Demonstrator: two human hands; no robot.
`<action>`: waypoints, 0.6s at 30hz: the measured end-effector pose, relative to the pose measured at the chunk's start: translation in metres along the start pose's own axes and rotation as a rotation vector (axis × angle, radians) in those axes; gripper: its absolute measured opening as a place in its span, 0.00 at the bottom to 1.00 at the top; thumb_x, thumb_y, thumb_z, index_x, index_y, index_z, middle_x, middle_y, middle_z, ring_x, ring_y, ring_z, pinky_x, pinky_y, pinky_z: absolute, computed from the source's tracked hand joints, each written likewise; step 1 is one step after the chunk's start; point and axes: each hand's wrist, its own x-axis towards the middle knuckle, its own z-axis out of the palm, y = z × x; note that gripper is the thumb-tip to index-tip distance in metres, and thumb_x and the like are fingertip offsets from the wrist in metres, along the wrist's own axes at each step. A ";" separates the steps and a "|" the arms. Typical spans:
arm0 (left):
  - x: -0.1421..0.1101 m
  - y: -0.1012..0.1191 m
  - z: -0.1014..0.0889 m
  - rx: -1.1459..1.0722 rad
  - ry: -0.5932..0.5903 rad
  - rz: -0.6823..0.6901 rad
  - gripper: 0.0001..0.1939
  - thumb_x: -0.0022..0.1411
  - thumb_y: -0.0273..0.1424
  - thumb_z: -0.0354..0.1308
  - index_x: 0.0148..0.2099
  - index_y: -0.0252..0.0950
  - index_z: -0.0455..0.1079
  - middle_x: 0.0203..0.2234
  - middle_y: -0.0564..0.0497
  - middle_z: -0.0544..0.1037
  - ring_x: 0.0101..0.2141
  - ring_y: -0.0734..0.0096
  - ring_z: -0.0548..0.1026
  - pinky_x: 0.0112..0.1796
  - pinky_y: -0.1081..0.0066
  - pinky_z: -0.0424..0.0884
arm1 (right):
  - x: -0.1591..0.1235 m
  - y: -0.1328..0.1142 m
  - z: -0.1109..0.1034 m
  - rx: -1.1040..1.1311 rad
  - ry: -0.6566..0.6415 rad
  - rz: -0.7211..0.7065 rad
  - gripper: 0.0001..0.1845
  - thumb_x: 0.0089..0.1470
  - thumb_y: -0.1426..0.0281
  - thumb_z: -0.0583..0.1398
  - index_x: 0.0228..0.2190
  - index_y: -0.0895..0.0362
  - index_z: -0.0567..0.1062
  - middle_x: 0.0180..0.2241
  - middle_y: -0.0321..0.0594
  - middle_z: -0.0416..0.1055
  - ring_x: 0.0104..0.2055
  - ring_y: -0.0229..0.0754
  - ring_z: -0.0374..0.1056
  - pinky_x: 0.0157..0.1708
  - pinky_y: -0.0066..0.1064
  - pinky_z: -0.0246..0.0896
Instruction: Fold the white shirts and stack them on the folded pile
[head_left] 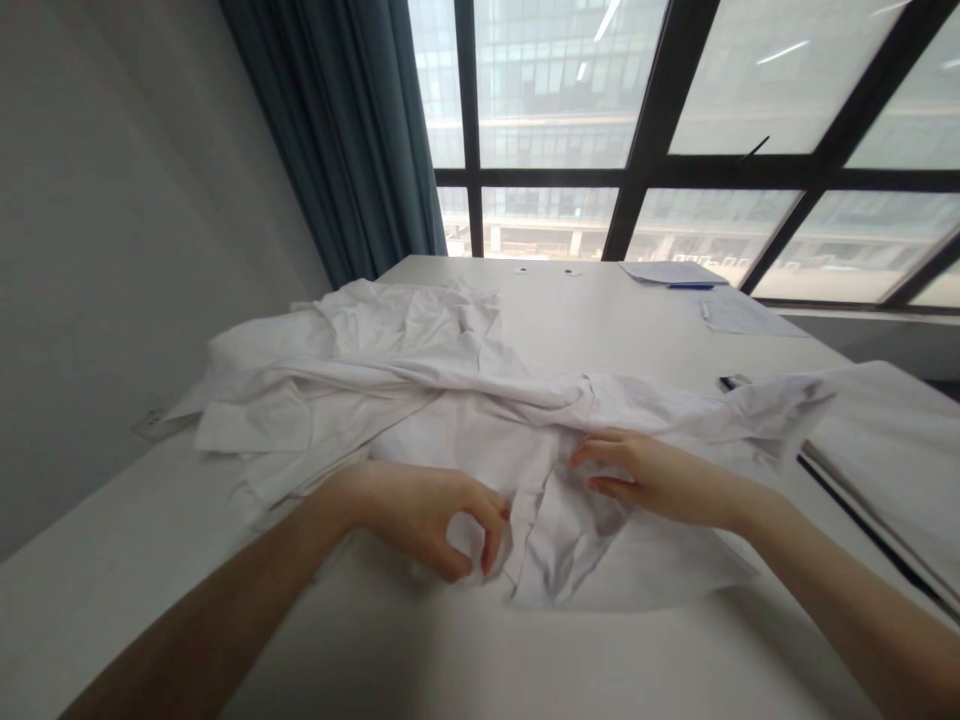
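The left hand [427, 520] curves against a narrow fold of a white shirt [465, 420], its fingertips [495, 525] at the fold's edge. The right hand [649, 480] lies over the same cloth, its fingers [600, 455] bent onto it. Both grips are partly curled, but I cannot tell whether either one is pinching the fabric.

The crumpled shirt lies spread across a white surface [420, 640], with a twisted length of cloth running crosswise above both hands. Beyond the shirt, to the right, are a black object [733, 381], loose paper sheets [739, 315] and a blue pen [690, 286]. Left of the shirt, a wall socket [154, 423] sits low on a grey wall [112, 250]. Behind it hangs a blue curtain [337, 130], beside a large dark-framed window [675, 100].
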 end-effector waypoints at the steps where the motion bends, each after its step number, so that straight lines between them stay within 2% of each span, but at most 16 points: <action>1: 0.000 -0.001 -0.001 -0.020 0.012 0.021 0.13 0.51 0.20 0.54 0.36 0.40 0.75 0.42 0.53 0.78 0.44 0.67 0.75 0.46 0.74 0.67 | 0.000 -0.002 0.000 0.001 -0.024 -0.003 0.11 0.58 0.70 0.57 0.42 0.52 0.76 0.42 0.41 0.74 0.43 0.46 0.70 0.43 0.35 0.62; 3: 0.001 -0.007 -0.004 0.002 0.106 0.000 0.14 0.54 0.21 0.53 0.38 0.41 0.76 0.44 0.53 0.78 0.45 0.65 0.75 0.48 0.72 0.67 | -0.002 -0.008 0.000 0.003 -0.081 -0.006 0.09 0.57 0.72 0.57 0.38 0.53 0.76 0.38 0.40 0.75 0.40 0.44 0.70 0.39 0.33 0.62; 5: 0.001 -0.022 -0.007 0.126 0.280 -0.105 0.13 0.58 0.24 0.51 0.39 0.40 0.76 0.41 0.51 0.79 0.42 0.64 0.76 0.46 0.70 0.68 | -0.004 -0.016 0.000 0.002 -0.142 -0.002 0.06 0.57 0.72 0.58 0.35 0.54 0.76 0.35 0.39 0.75 0.38 0.43 0.70 0.38 0.33 0.61; 9: -0.004 -0.071 -0.010 0.510 0.679 -0.418 0.09 0.59 0.27 0.50 0.38 0.35 0.72 0.35 0.44 0.76 0.37 0.60 0.74 0.41 0.65 0.68 | -0.011 -0.029 0.003 -0.034 -0.233 0.015 0.04 0.53 0.65 0.64 0.31 0.51 0.77 0.32 0.33 0.76 0.35 0.43 0.70 0.42 0.36 0.57; 11: -0.010 -0.095 -0.013 0.594 0.774 -0.498 0.06 0.57 0.29 0.53 0.37 0.35 0.69 0.34 0.43 0.75 0.36 0.58 0.73 0.39 0.64 0.68 | -0.014 -0.032 0.006 -0.051 -0.272 0.049 0.06 0.48 0.66 0.68 0.31 0.51 0.77 0.31 0.32 0.77 0.36 0.44 0.70 0.42 0.36 0.55; 14: -0.018 -0.114 -0.020 0.554 0.766 -0.589 0.08 0.56 0.35 0.55 0.36 0.35 0.68 0.32 0.42 0.76 0.36 0.53 0.74 0.39 0.62 0.69 | -0.018 -0.033 0.009 -0.073 -0.329 0.104 0.08 0.45 0.69 0.68 0.31 0.51 0.77 0.32 0.33 0.77 0.36 0.44 0.70 0.40 0.35 0.55; 18: -0.024 -0.106 -0.033 0.330 0.623 -0.689 0.15 0.54 0.45 0.55 0.35 0.38 0.68 0.36 0.42 0.78 0.37 0.50 0.76 0.38 0.61 0.69 | -0.020 -0.032 0.008 -0.088 -0.408 0.149 0.08 0.47 0.71 0.65 0.34 0.52 0.78 0.31 0.37 0.76 0.39 0.47 0.68 0.36 0.33 0.55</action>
